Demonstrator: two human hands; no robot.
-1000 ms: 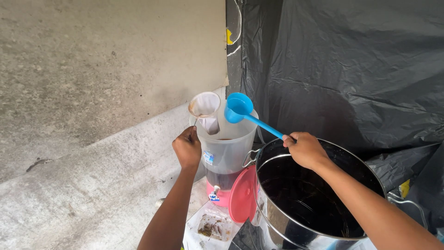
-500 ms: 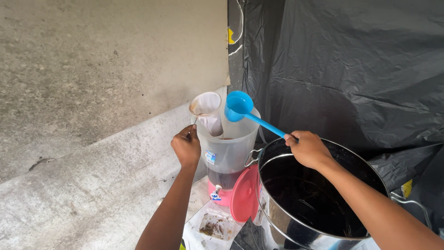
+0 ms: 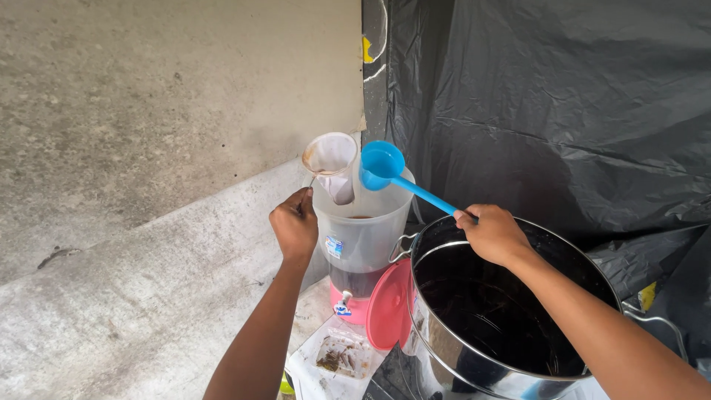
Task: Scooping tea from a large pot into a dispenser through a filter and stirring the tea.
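The right hand has its grip closed tight around the far end of one blue plastic ladle, so the long thin handle sticks out past the fingers and the round cup sits well away from the hand, up over the mouth of the clear jug. The left hand has its grip pinched shut on the thin handle of one cloth strainer, and the round ring with its soft, stained white bag hangs just above and beyond that hand, right beside the ladle cup. There is one jug, made of see-through plastic, tall and round, with a pink base, a small tap and dark drink at the bottom. One flat round pink lid leans between the jug and one big shiny metal pot, which holds dark liquid. One small clear tray lies on the worktop below. Behind is crinkly black plastic sheet.
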